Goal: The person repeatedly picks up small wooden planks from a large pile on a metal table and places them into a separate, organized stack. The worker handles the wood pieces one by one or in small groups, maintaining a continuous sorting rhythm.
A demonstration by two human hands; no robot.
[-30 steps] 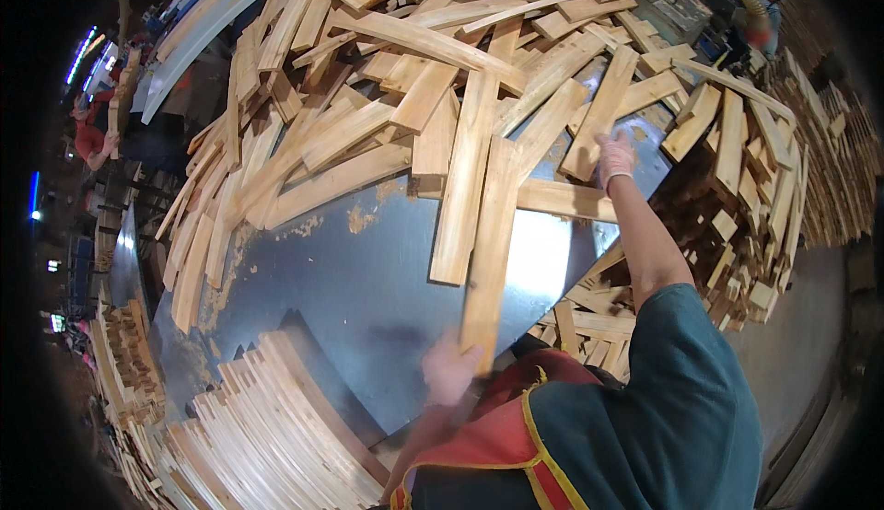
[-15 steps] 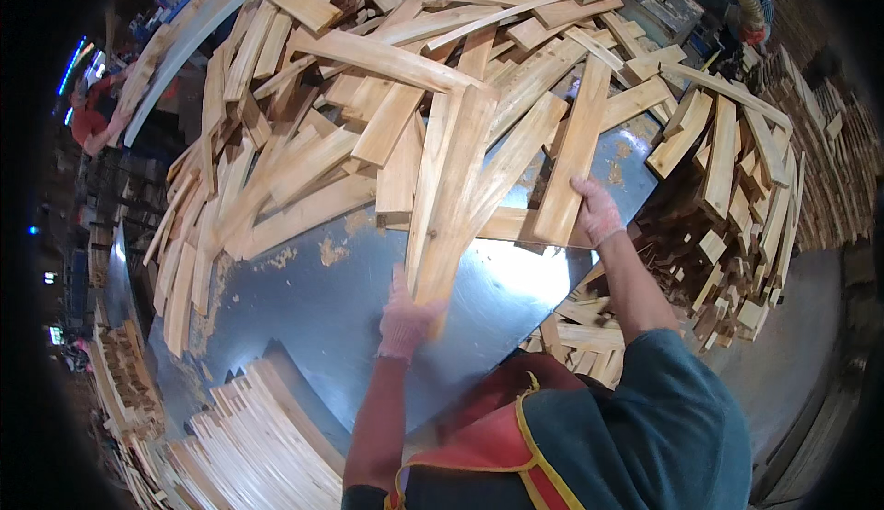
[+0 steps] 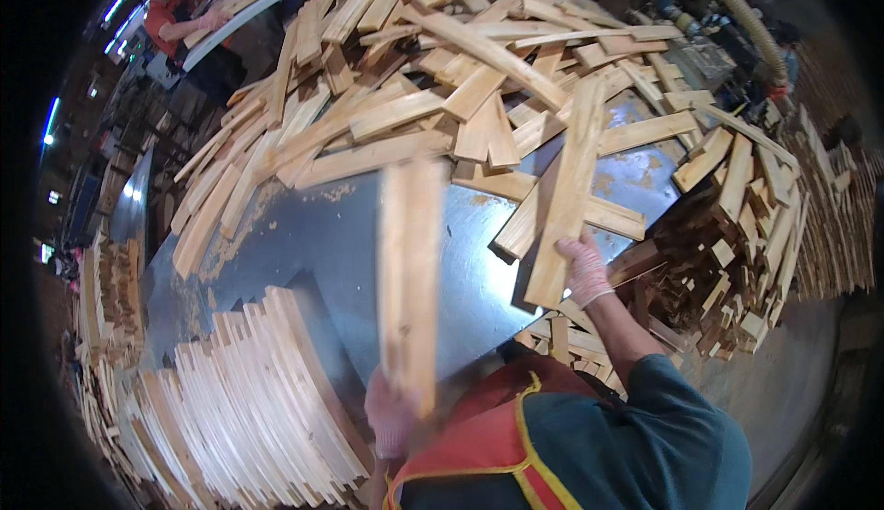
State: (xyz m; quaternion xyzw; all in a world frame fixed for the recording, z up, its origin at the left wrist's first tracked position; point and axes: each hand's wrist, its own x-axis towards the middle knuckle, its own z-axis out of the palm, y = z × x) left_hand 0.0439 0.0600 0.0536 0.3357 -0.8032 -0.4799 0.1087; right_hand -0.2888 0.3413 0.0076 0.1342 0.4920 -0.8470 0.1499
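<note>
My left hand, in a pinkish knit glove, is closed around the near end of a wooden board. That board stands out over the metal table, smeared by motion. At the table's near right edge my right hand, gloved too, grips the side of another wooden board close to its near end. The far end of this board reaches to the heap of loose boards. A shorter board lies partly under it.
Left of my left hand stands a row of pale strips, packed side by side. A pile of cut wood lies off the table's right side. At the far left a person in red handles boards. A ribbed hose hangs at the far right.
My left hand has drawn its board out of the heap toward my body. My right hand and its board have come nearer too. The view has swung left.
</note>
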